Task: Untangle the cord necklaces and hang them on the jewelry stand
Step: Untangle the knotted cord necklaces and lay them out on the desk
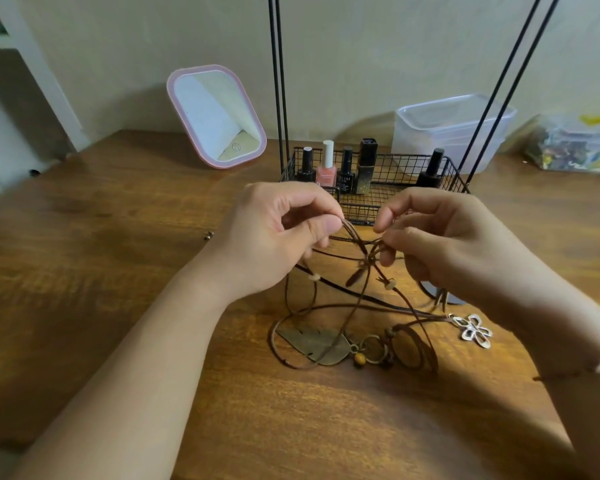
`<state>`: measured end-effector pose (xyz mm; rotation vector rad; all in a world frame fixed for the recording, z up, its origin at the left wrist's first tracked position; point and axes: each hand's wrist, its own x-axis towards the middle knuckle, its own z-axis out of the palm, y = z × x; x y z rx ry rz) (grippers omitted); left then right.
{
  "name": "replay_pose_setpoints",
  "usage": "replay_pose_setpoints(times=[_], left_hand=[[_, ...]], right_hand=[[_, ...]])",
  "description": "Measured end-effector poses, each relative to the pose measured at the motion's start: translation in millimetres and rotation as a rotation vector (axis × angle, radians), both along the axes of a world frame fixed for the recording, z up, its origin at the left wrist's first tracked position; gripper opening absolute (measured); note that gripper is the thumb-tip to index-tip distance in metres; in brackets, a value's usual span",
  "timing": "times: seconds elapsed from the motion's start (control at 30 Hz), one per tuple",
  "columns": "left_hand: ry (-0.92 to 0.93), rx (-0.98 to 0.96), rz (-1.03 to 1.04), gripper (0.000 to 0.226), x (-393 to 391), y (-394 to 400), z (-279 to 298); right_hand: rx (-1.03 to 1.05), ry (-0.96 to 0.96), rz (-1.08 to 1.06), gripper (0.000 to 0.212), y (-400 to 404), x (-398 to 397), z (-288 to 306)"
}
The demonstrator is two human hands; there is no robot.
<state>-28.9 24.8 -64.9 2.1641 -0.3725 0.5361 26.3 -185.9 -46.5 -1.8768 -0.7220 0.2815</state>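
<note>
Toward the back left of the desk [101, 258] a pink-framed mirror [216, 116] leans against the wall. The left hand [274, 237] is raised over the middle of the desk, thumb and forefinger pinching brown strands of the cord necklaces [361, 292]. The tangle hangs between the hands, with loops trailing down onto the desk toward its front edge, where a leaf pendant [317, 342], a ring pendant [373, 348] and a silver flower pendant [475, 330] lie. Behind the hands stands the jewelry stand [378, 188], its wire basket holding nail polish bottles [326, 168] and its black rods rising out of view. The right hand [444, 244] pinches the knot of cords with curled fingers. A clear plastic container [454, 129] sits at the back right.
</note>
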Motion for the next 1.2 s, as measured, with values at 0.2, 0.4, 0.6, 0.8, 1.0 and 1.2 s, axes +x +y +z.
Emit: replay_pose_setpoints(times=[0.2,0.4,0.6,0.8,1.0,1.2], left_hand=[[-0.093,-0.034,0.0,0.014,1,2,1],[-0.121,-0.294,-0.041,0.014,2,6,4],[-0.124,-0.306,-0.066,0.012,2,3,4],[-0.15,-0.287,-0.068,0.017,2,2,3],[-0.157,-0.304,-0.036,0.014,2,4,4],[-0.11,-0.193,-0.049,0.02,2,-5,0]], right_hand=[[-0.121,-0.144,0.003,0.023,0,-1,0],[-0.158,-0.209,0.008,0.014,-1,-1,-1],[-0.166,-0.251,0.101,0.015,-3,0,0],[-0.267,-0.234,0.106,0.01,-3,-4,0],[-0.386,-0.337,0.116,0.022,-1,-5,1],[-0.532,-0.387,0.174,0.061,3,-9,-2]])
